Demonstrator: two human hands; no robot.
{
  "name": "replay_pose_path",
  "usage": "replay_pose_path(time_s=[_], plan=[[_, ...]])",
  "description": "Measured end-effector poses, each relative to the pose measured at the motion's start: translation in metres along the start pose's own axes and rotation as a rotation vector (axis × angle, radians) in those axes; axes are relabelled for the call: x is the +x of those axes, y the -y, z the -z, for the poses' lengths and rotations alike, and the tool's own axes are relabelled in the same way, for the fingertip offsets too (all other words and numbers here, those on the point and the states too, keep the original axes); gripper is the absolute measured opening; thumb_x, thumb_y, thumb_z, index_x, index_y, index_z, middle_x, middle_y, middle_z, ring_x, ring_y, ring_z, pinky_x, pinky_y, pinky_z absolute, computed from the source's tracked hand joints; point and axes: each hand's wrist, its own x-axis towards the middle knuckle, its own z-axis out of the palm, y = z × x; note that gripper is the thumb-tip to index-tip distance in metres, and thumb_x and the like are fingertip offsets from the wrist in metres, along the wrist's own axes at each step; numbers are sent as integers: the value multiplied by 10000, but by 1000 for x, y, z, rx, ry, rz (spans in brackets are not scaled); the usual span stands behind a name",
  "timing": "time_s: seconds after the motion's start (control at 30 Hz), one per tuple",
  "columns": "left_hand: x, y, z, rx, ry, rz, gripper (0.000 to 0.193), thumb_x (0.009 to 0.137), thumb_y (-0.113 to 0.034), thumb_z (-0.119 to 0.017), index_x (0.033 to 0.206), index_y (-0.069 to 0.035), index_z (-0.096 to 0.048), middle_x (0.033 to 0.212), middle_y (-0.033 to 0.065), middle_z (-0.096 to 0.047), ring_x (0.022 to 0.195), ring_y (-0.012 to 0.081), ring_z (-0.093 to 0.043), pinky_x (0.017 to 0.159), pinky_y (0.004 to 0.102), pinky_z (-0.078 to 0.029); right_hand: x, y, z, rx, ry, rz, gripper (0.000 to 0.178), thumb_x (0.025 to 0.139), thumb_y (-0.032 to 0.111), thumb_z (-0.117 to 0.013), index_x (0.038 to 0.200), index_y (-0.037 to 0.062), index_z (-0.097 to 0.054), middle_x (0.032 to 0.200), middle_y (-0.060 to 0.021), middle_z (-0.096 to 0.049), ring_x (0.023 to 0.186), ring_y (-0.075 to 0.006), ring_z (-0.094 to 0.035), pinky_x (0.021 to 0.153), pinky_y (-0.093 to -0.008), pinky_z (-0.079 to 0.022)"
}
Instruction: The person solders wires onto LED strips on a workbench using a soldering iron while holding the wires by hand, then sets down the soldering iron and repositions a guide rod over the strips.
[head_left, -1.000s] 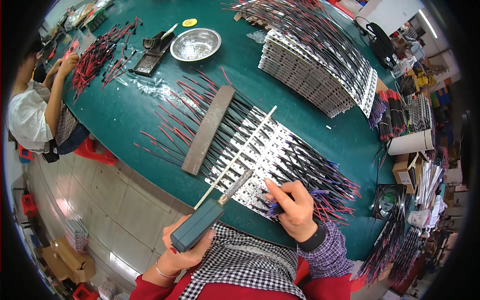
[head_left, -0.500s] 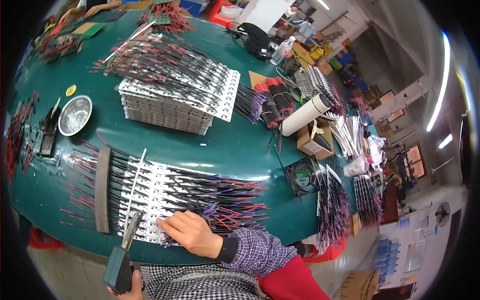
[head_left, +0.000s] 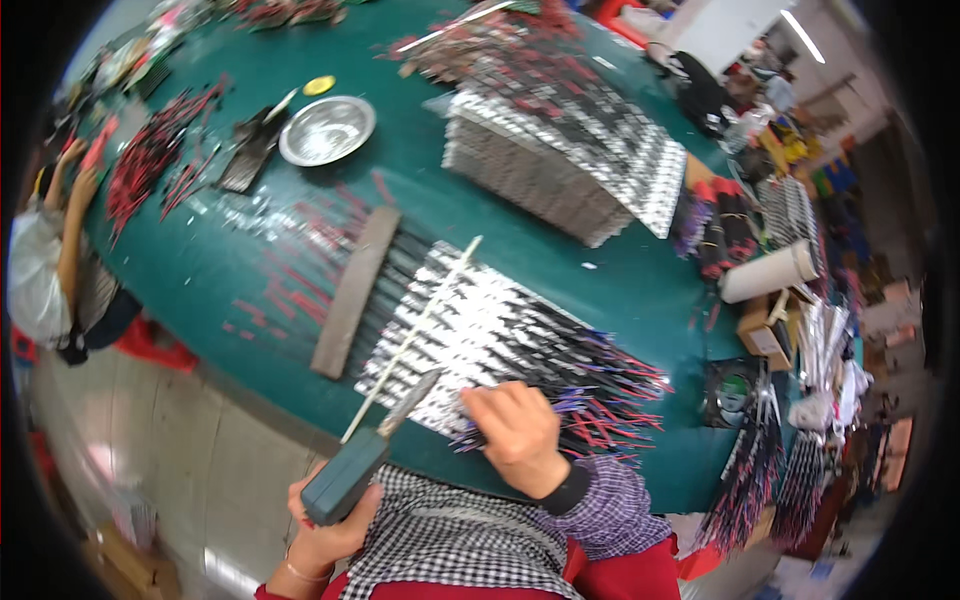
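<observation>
My left hand is wrapped round the dark green body of a hand tool with a long metal nose. The nose tip reaches the near part of a white circuit-board panel fitted with rows of black wires. My right hand is just right of that tip, over the panel's near edge, fingers curled together; what they pinch, if anything, is hidden. Wires with red and purple ends fan out rightward. A grey-brown bar lies across the wires on the left, and a thin pale stick crosses the panel.
A tall stack of white panels stands behind, wires on top. A metal bowl sits far left beside a dark tray and red wire bundles. On the right are a white cylinder and a fan. Another person sits left.
The view has swung left, so everything sits further right and a person at the left has come into sight. My left hand shows more fully round the tool; the tool tip stays at the panel.
</observation>
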Motion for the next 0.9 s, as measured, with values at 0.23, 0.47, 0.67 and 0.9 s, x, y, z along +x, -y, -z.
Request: replay_pose_path(time_s=[0.23,0.47,0.67,0.9], plan=[[-2,-2,3,81,70,-38,257,782,-19,-801,1015,57,-723,845,103,-725,667,169,-685,611,272,-531,0,1,-3,29,46,-21,373,724,26,-662,1092,-14,-709,985,-97,-685,873,-249,-629,727,-370,-483],[-3,2,-1,-7,68,-68,297,774,-5,-819,1037,70,-704,850,112,-737,680,159,-698,630,267,-544,3,5,-4,22,54,-12,351,720,2,-663,1067,-27,-708,952,-98,-654,820,-251,-600,697,-363,-476],[1,-1,-1,-4,100,-62,258,769,1,-821,984,57,-692,801,105,-725,649,158,-690,611,260,-532,4,4,-8,8,27,-17,301,743,-12,-679,1042,-33,-708,893,-83,-613,784,-241,-576,655,-351,-463],[1,2,-5,8,107,-60,251,768,-11,-810,990,40,-704,796,96,-702,640,168,-670,598,271,-511,5,6,-9,6,25,-22,301,739,-10,-690,1037,-44,-706,886,-86,-606,783,-244,-575,651,-353,-464]])
